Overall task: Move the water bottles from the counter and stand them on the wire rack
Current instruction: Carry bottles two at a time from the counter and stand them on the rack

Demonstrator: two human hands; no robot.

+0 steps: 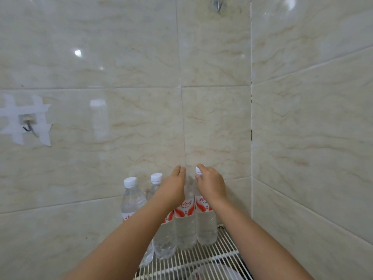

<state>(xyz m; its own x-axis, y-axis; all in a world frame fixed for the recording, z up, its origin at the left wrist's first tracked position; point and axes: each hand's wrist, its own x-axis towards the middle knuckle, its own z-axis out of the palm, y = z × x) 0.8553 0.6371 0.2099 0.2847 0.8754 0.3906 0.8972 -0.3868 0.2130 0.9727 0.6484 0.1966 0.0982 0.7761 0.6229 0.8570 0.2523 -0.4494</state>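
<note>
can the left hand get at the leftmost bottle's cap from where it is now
Probably yes. The left hand hangs just right of the second bottle's cap, and the leftmost bottle stands upright with its cap uncovered. Only that second cap lies between them, so the hand would need to pass above or in front of it.

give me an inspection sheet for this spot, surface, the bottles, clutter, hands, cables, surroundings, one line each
Surface: white wire rack in a tiled corner; its bars run toward the wall.
Job's things: four water bottles stand upright in a row on the rack: leftmost bottle, second bottle, third bottle, rightmost bottle. Red and white labels, white caps.
Clutter: something white and crumpled under the rack; cannot tell what.
Hands: left hand over the third bottle's top, grip hidden; right hand curled round the rightmost bottle's neck below the cap.
Cables: nothing seen.
Surroundings: glossy marbled wall tiles; taped wall hook at left; metal fitting at top.
</note>
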